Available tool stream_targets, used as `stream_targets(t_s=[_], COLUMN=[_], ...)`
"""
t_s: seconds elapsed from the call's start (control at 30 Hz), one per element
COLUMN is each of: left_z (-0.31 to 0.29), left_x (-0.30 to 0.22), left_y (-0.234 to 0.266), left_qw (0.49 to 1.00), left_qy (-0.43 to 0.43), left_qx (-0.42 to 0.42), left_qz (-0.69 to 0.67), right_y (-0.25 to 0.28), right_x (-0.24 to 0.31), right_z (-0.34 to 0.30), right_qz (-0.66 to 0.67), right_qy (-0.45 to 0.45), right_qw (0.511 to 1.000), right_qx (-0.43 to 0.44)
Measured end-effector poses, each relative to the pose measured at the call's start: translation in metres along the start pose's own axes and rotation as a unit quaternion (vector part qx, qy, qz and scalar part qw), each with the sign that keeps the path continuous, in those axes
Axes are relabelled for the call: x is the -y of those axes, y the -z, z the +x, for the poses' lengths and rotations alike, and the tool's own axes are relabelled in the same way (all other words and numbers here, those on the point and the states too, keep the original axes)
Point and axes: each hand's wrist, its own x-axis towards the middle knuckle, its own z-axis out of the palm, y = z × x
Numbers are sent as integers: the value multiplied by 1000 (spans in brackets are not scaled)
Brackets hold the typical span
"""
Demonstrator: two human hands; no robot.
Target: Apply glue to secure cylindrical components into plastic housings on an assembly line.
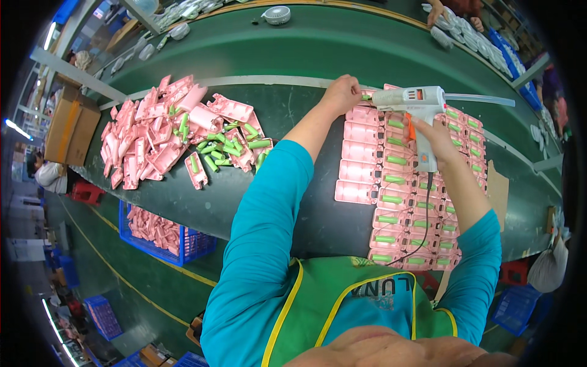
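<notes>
My right hand is wrapped round the handle of a white hot glue gun with an orange trigger. A translucent glue stick juts from its rear, and the nozzle points left. Close to the nozzle, my left hand has its fingers curled at the far end of the rows; what they pinch is hidden. A green cylindrical cell shows beside those fingertips. Below both hands lie rows of pink plastic shells. Many hold a green cell, while the leftmost column shows mostly bare shells.
Loose pink shells are heaped on the table's left, with scattered green cells beside them. The gun's black cord trails over the rows. A blue crate of pink parts stands below. Beyond runs a green conveyor belt carrying a small fan.
</notes>
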Motion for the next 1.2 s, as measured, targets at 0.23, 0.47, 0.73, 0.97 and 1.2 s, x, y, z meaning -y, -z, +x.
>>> stream_targets(t_s=[0.23,0.47,0.73,0.97,1.2], left_z=[6,-4,-50,-64,-59], left_x=[7,1,-41,-66,-60], left_y=[4,10,33,18,3], left_qw=[999,994,993,965,956], left_qy=[-16,-84,-27,-37,-44], left_qx=[39,-15,8,-7,-27], left_qz=[-11,-64,117,258,290], right_y=[0,11,18,13,16], right_x=[-1,-4,-5,-10,-18], right_z=[-4,-4,-9,-13,-10], right_qz=[-22,57,82,55,73], right_qy=[-5,-5,5,10,14], right_qw=[1000,998,996,998,997], right_qx=[8,12,41,26,30])
